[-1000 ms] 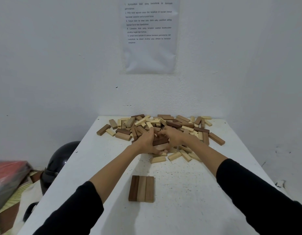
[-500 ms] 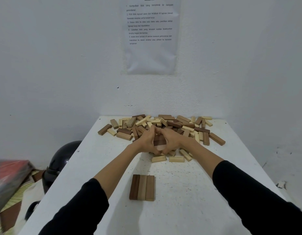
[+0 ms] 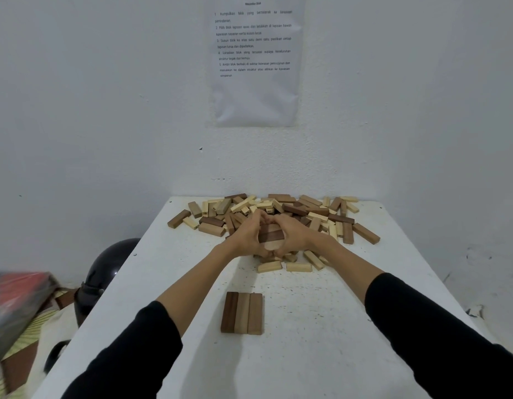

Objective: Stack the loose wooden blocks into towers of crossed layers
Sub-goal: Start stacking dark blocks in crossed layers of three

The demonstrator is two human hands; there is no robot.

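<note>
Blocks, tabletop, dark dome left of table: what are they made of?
Blocks: apparently bare wood, matte, pale to dark brown with faint grain. Tabletop: white, matte, speckled; paint or laminate, unclear. Dome: glossy black, likely hard plastic, by its highlight.

Left hand (image 3: 246, 238), right hand (image 3: 296, 234) cupped together, fingers curled

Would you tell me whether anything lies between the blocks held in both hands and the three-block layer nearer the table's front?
A few pale loose blocks lie flat on the table just nearer than the left hand and right hand; nothing else shows before the three-block layer. Lifted over them, the held blocks should pass freely.
</note>
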